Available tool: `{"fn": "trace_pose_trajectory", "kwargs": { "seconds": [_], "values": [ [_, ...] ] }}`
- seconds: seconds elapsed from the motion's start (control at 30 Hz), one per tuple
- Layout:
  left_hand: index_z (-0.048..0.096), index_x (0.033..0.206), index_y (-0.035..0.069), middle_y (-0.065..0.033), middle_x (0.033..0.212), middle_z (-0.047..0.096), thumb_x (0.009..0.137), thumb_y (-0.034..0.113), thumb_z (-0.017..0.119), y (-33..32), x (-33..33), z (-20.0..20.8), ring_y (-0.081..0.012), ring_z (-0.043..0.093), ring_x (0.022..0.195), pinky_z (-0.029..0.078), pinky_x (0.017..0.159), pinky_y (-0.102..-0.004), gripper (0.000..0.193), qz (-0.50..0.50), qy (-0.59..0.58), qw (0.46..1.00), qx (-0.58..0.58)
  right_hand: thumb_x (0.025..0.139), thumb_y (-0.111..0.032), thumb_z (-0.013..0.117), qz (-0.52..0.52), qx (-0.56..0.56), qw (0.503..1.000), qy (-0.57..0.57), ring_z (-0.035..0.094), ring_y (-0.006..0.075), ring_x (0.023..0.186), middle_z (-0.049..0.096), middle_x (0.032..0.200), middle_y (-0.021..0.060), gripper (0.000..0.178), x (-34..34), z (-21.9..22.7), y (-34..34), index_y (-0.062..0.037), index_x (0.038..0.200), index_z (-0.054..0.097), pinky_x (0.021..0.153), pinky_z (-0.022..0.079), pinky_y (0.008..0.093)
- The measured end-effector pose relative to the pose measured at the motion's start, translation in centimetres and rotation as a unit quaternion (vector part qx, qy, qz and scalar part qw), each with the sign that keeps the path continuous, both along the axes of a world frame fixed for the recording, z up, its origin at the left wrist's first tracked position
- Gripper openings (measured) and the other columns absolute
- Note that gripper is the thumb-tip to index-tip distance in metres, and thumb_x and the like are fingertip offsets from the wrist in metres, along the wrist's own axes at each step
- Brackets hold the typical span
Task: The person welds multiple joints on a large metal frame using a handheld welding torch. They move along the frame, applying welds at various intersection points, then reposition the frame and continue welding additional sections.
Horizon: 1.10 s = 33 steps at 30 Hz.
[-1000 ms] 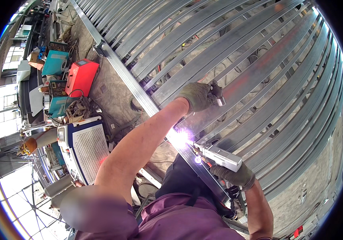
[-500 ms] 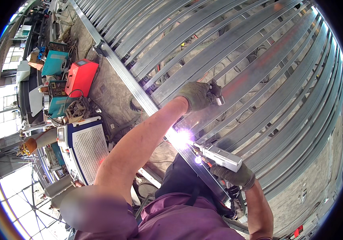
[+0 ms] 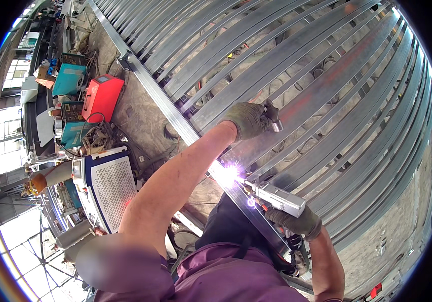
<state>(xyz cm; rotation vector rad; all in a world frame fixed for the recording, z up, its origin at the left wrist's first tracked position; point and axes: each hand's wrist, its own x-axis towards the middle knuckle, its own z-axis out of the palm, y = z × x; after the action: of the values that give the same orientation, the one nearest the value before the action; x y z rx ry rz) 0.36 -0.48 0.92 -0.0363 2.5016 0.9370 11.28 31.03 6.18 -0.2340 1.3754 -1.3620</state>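
My left hand [image 3: 247, 121], in a grey-green work glove, is closed around a hammer [image 3: 275, 121]; only its metal head shows past the fingers. It rests over a wide grey metal bar [image 3: 296, 110]. In a similar glove, my right hand [image 3: 299, 222] grips a silver, box-bodied welding gun [image 3: 281, 197]. The gun's nozzle points left at a bright white-violet arc [image 3: 226, 174], which throws small sparks. That arc burns where a bar's end meets the long edge rail [image 3: 163, 104] of the metal frame, and its glare hides the joint.
Many parallel metal bars [image 3: 256, 48] stretch away to the right, with cables on the floor between them. On the left stand a white-and-blue machine cabinet [image 3: 112, 186], a red machine [image 3: 102, 98] and teal machines [image 3: 70, 78]. The rail runs close in front of my body.
The arc's glare has changed shape slightly, with more sparks spraying up from it. Both hands, the hammer and the welding gun stay in nearly the same places.
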Motion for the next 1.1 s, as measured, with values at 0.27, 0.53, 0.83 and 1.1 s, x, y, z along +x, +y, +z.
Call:
{"fn": "trace_pose_trajectory", "kwargs": {
  "seconds": [0.27,0.53,0.83,1.1],
  "values": [
    [0.065,0.121,0.013,-0.0108,0.112,0.075,0.097,0.041,0.060,-0.2,0.1,-0.8,-0.0357,0.069,0.104,0.054,0.089,-0.0420,0.038,0.004,0.004,1.000,0.018,0.092,-0.011,0.081,-0.004,0.002,1.000,-0.013,0.065,0.0112,0.114,0.072,0.128,0.0076,0.052,0.1,0.3,0.0,-0.0010,0.139,0.062,0.096,0.055,0.0285],
    [0.065,0.122,0.015,-0.0095,0.113,0.075,0.096,0.041,0.061,0.1,0.0,0.6,-0.0340,0.069,0.105,0.053,0.091,-0.0415,0.037,0.008,-0.005,1.000,0.019,0.092,-0.011,0.082,0.003,0.024,1.000,-0.014,0.067,0.0103,0.109,0.074,0.123,0.0079,0.050,-0.1,1.0,-0.1,-0.0010,0.137,0.064,0.092,0.057,0.0283],
    [0.066,0.121,0.017,-0.0108,0.113,0.075,0.096,0.042,0.061,-0.1,0.1,0.5,-0.0341,0.069,0.105,0.054,0.092,-0.0420,0.036,0.005,-0.002,1.000,0.017,0.092,-0.011,0.082,-0.004,0.020,1.000,-0.007,0.069,0.0115,0.107,0.075,0.120,0.0077,0.048,0.0,1.2,0.0,-0.0022,0.135,0.065,0.091,0.057,0.0291],
    [0.068,0.120,0.017,-0.0107,0.111,0.076,0.097,0.043,0.059,-0.1,0.1,-0.1,-0.0351,0.070,0.105,0.054,0.092,-0.0419,0.036,-0.008,-0.009,1.000,-0.022,0.091,-0.012,0.083,-0.005,0.009,1.000,0.002,0.068,0.0118,0.108,0.074,0.122,0.0080,0.050,0.5,0.6,0.4,-0.0019,0.136,0.064,0.092,0.057,0.0294]
  ]
}}
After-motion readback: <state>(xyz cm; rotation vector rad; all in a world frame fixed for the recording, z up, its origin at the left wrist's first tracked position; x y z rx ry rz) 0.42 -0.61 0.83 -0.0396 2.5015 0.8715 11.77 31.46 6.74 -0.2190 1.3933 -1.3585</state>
